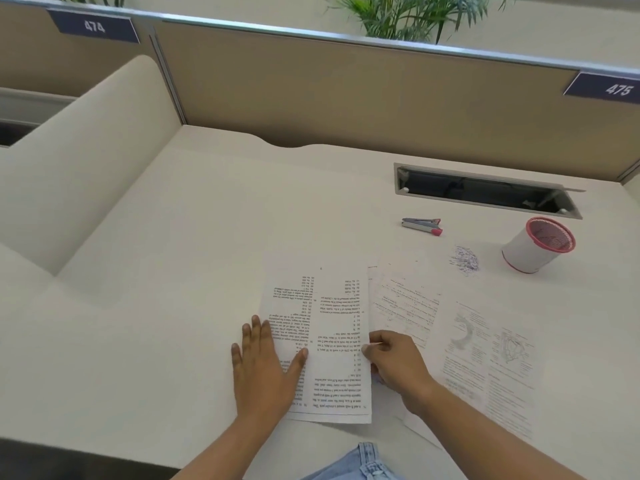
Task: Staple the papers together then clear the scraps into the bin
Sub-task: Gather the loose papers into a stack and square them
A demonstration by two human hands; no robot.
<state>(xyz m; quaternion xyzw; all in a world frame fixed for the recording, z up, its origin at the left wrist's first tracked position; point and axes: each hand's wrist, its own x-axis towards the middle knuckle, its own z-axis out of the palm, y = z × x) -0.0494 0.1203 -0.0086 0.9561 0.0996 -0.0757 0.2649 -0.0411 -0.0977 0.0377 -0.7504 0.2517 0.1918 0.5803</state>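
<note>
Closest to me, at the bottom edge of the view, a bit of my light blue jeans (363,465) shows below the pale bench (173,271). Just beyond the bench's edge, my left hand (263,362) lies flat with its fingers straight and spread, pressing down on the left margin of a printed sheet (332,327) whose text runs upside down to me. My right hand (391,362) is at the sheet's right edge, its fingers curled in and pinching that edge about halfway up. To the right of this sheet, partly under my right forearm, more papers lie loose on the bench: a faintly printed page (405,306) just beside the first sheet, and a page with diagrams (491,358) further right, the two overlapping. Beyond the papers, a small heap of scraps (464,259) sits on the bare bench, and near it on the right stands the bin (533,247), a white cup with a red mesh rim. A little further back and to the left, the stapler (421,226), silver with a red end, lies on its side, apart from the papers. Behind it an open cable tray (485,192) is set into the bench. The tan partition (346,84) closes off the back, carrying the signs 474 (94,26) and 475 (618,89), with green plants (408,12) above it.
</note>
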